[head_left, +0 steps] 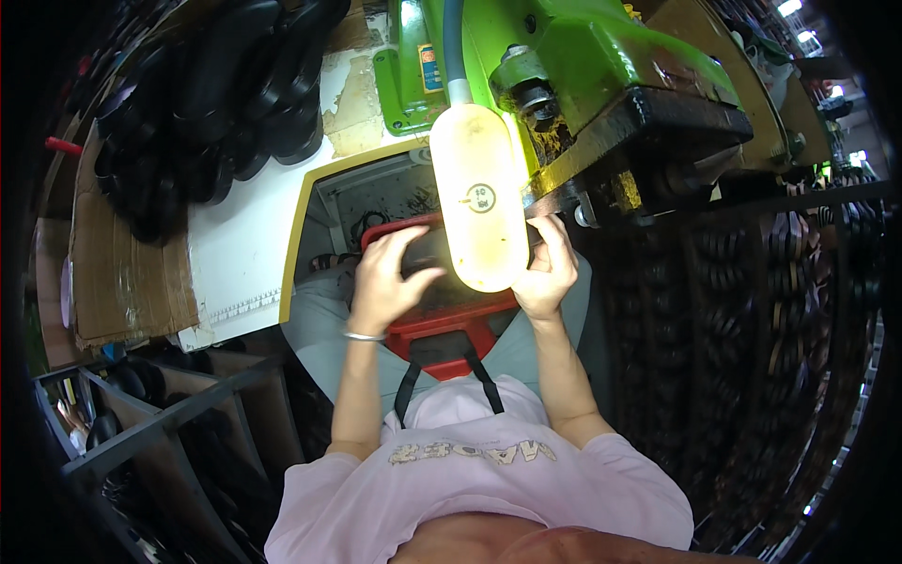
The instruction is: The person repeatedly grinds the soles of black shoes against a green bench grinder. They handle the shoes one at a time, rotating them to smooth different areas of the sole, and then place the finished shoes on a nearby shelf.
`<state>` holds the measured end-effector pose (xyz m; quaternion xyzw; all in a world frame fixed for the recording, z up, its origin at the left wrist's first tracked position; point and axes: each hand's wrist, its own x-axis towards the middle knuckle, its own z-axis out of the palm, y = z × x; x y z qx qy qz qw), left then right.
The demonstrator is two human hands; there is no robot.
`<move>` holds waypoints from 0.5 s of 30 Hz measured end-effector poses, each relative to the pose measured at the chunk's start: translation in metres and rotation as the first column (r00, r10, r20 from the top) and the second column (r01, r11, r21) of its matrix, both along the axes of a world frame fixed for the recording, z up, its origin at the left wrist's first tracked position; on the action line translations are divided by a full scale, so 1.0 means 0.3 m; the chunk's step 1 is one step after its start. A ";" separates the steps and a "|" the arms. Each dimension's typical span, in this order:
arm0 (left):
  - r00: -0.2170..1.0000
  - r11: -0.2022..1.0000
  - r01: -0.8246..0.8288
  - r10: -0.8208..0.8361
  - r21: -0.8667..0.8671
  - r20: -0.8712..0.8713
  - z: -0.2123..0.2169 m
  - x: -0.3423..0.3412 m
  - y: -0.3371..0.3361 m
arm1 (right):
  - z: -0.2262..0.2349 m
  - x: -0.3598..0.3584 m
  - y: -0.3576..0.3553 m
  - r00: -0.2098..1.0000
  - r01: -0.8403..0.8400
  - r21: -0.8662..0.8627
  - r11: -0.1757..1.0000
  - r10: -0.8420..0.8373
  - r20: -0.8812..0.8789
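Note:
A glowing oval lamp (479, 240) on a grey flexible neck hangs between my hands and covers part of what lies below it. My left hand (381, 282), with a pale band at the wrist, is held left of the lamp, its thumb and fingers apart and nothing seen in them. Right of the lamp, my right hand (548, 268) has bent fingers drawn together at the lamp's edge; what they grip is hidden. Above that hand is the dark metal arm (639, 132) of a green machine (587, 56). A red frame or bin (451, 324) is between my knees.
Several black shoes (216, 103) are heaped on cardboard at the left of the white, yellow-edged table (240, 254). A compartmented rack (169, 414) with dark items stands lower left. Rows of dark footwear (733, 282) fill racks at the right.

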<state>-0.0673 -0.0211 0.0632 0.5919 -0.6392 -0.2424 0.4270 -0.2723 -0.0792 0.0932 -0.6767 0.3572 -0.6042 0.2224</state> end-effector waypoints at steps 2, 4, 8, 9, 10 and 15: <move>0.997 0.968 -0.077 0.070 -0.240 -0.040 0.028 -0.132 -0.059 | 0.016 -0.004 -0.009 0.999 0.021 -0.042 0.999 -0.023 -0.042; 0.939 0.955 -0.188 0.107 -0.227 -0.328 0.024 -0.216 -0.086 | -0.033 -0.035 -0.015 0.992 -0.092 0.099 0.991 0.083 0.090; 0.683 0.995 -0.093 0.030 -0.046 -0.729 -0.097 -0.316 -0.098 | -0.134 -0.054 -0.063 0.849 -0.365 0.323 0.873 0.170 0.500; 0.700 0.988 -0.148 0.081 -0.033 -0.710 -0.088 -0.346 -0.086 | -0.214 -0.078 -0.080 0.813 -0.412 0.356 0.839 0.162 0.559; 0.648 0.990 -0.140 0.076 -0.021 -0.758 -0.092 -0.365 -0.089 | -0.287 -0.104 -0.093 0.796 -0.415 0.421 0.807 0.097 0.598; 0.483 0.995 -0.098 0.052 0.005 -0.874 -0.071 -0.406 -0.090 | -0.492 -0.262 -0.101 0.585 -0.534 0.458 0.711 -0.081 0.807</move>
